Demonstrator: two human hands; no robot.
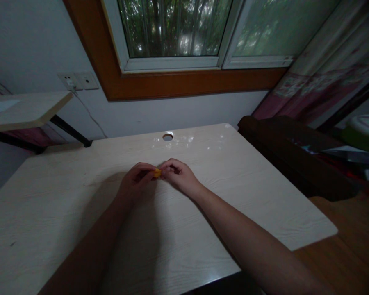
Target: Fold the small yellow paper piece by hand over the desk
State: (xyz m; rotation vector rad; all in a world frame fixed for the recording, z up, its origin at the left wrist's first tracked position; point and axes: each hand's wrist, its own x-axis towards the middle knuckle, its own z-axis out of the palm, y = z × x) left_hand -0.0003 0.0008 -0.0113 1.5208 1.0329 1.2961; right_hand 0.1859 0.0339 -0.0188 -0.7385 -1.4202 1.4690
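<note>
A small yellow object is pinched between my two hands over the middle of the desk; it is too small to tell its kind. My left hand grips it from the left, thumb and fingers pressed together at its end. From the other side, the fingertips of my right hand meet its right end, closed in a pinch. Much of the object is hidden by the fingers. Both forearms reach in from the bottom of the head view.
The pale wood-grain desk has a round cable hole near its back edge. A raised shelf stands on black legs at the left. Behind are a wall socket and a window. A dark piece of furniture adjoins on the right.
</note>
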